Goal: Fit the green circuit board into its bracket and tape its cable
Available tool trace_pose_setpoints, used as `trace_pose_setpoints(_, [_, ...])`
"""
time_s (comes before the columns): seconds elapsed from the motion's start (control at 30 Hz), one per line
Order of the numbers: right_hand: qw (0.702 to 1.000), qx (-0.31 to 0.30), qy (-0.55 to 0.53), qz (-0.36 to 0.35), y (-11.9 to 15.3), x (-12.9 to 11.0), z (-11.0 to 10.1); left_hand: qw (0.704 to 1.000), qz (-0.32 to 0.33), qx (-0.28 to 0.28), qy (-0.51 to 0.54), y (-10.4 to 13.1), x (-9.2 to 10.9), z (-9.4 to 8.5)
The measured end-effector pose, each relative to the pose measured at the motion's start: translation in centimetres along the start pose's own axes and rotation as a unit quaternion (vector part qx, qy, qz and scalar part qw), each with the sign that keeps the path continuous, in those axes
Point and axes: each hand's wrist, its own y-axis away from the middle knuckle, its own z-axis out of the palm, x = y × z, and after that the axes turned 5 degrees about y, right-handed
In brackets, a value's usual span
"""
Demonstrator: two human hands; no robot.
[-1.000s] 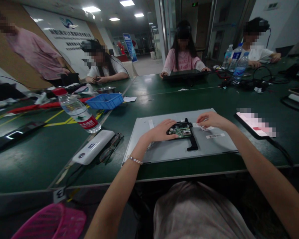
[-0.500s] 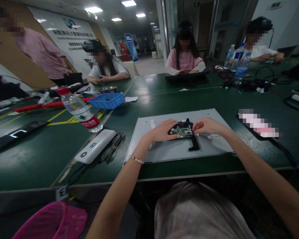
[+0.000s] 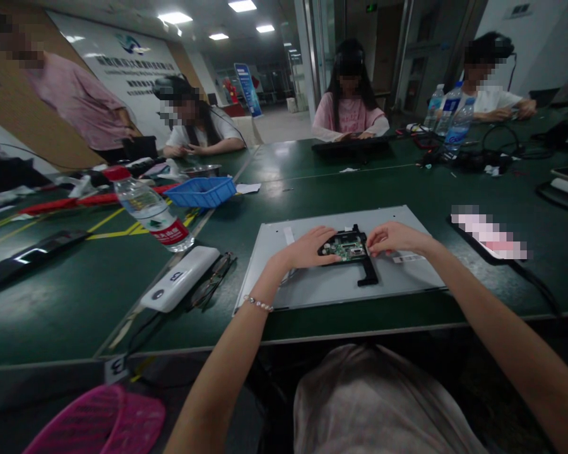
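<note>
A light grey panel (image 3: 303, 290) lies on the dark green table in front of me. On it rests a black frame (image 3: 370, 272) around a green circuit board (image 3: 348, 250). My left hand (image 3: 312, 247) grips the frame's left side, thumb along the near edge and fingers over the far edge. At the frame's right edge, my right hand (image 3: 389, 241) has its fingers pinched together; whatever they hold is too small to make out. A white label (image 3: 404, 258) is on the panel below the right hand.
Left of the panel are glasses (image 3: 211, 280), a white power bank (image 3: 180, 279), a water bottle (image 3: 151, 211) and a blue tray (image 3: 202, 192). A phone (image 3: 487, 236) with a cable lies right. Several people sit or stand around the table.
The fingers of my right hand have shifted slightly at the frame's right edge. My left hand stays on the frame, and the view has moved a little.
</note>
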Motion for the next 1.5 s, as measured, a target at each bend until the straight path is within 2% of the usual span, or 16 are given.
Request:
trace_pose_setpoints(0.3, [0.993, 0.046, 0.104, -0.03, 0.0, -0.2, 0.4, 1.0, -0.002, -0.001, 0.003, 0.0, 0.0, 0.0])
trace_pose_setpoints(0.73, [0.998, 0.052, 0.031, -0.008, -0.1, -0.1, 0.2, 1.0, -0.02, 0.0, 0.001, 0.3, 0.2, -0.3])
trace_pose_setpoints(0.93, [0.993, 0.1, 0.047, -0.037, 0.2, -1.5, 0.3, 0.999, -0.029, 0.0, 0.018, 0.8, 0.4, -1.0])
trace_pose_setpoints(1.07, [0.979, 0.151, 0.108, -0.082, 1.1, -1.8, 1.0, 0.999, -0.042, -0.009, 0.032, 1.0, 0.3, -1.2])
trace_pose_setpoints(1.13, [0.968, 0.185, 0.149, -0.077, 1.6, -0.9, 2.0, 0.998, -0.057, -0.011, 0.039, 1.1, 0.3, -1.2])
trace_pose_setpoints(1.23, [0.928, 0.28, 0.235, -0.065, 2.2, 1.5, 3.9, 0.995, -0.081, -0.02, 0.05, 1.2, 0.5, -1.2])
trace_pose_setpoints(1.33, [0.91, 0.273, 0.308, -0.055, 2.6, 3.2, 5.5, 0.993, -0.098, -0.023, 0.064, 1.3, 0.8, -1.3])
trace_pose_setpoints(1.5, [0.888, 0.254, 0.383, -0.035, 2.7, 3.3, 6.8, 0.993, -0.099, -0.021, 0.062, 1.6, 1.2, -1.5])
